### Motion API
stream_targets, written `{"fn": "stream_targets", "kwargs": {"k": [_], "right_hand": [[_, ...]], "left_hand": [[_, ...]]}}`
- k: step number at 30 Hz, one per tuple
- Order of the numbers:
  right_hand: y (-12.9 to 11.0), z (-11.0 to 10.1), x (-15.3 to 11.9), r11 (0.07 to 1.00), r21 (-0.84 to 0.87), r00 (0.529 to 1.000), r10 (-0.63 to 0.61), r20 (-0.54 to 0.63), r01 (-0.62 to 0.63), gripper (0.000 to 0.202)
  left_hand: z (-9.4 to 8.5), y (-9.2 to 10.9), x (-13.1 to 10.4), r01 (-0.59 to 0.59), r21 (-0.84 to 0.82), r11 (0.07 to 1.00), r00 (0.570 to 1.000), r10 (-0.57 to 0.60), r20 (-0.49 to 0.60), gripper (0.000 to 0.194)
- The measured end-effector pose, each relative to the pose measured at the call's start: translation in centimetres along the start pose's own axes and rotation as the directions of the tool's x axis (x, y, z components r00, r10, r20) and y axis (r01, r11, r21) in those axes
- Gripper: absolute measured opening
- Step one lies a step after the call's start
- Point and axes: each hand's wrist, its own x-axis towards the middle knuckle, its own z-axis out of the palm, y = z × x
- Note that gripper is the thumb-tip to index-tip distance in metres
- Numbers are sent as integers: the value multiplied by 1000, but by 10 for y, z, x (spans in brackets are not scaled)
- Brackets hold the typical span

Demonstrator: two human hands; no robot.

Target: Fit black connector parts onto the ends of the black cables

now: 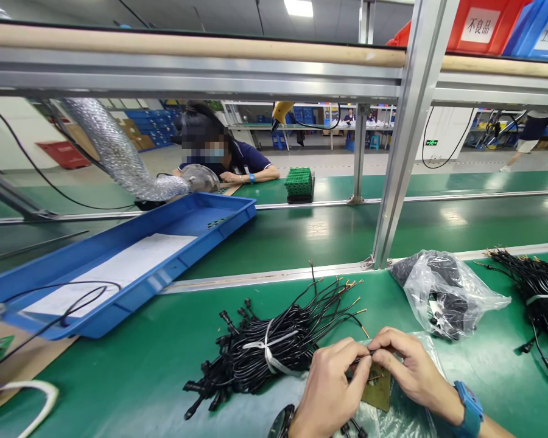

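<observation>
My left hand (333,383) is closed in a pinch on a thin black cable (357,360) near the front edge of the bench. Close against it, my right hand (406,365) pinches the same small dark piece, fingertips almost touching the left ones. Beneath both hands lie a clear plastic bag (432,359) and a small brownish-yellow plate (378,389). Just left of my hands rests a bundle of black cables (274,347), tied with a white band, its copper ends pointing up and right and its black connectors to the left.
A blue tray (159,261) with paper stands at the left. Plastic-wrapped black parts (442,292) and another cable bundle (543,292) lie at the right. A metal post (399,134) rises behind the bench. Across it, a person leans beside a green stack (299,182).
</observation>
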Motion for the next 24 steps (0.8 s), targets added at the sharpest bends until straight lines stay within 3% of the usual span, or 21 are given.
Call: {"fn": "stream_targets", "kwargs": {"k": [2, 4, 7, 12, 16, 24], "right_hand": [[0, -2, 1, 1000, -8, 1000, 6, -1, -6, 21], [0, -3, 2, 1000, -12, 1000, 24, -9, -24, 21], [-1, -4, 3, 998, -6, 998, 55, -5, -55, 19], [1, -3, 3, 998, -20, 998, 61, 19, -60, 11], [6, 0, 1, 998, -26, 998, 58, -17, -58, 6], [9, 5, -1, 993, -70, 996, -94, 1, 94, 11]], "left_hand": [[-4, 0, -1, 29, -36, 999, 996, -26, 89, 8], [-7, 0, -1, 70, -79, 994, 986, -57, 159, 17], [-8, -4, -2, 100, -112, 989, 980, -79, 183, 21], [-5, -13, 3, 38, -114, 993, 993, -26, 112, 7], [-1, -17, 3, 9, -70, 998, 999, -5, 47, 14], [6, -21, -1, -19, -21, 1000, 1000, 19, -20, 22]]}}
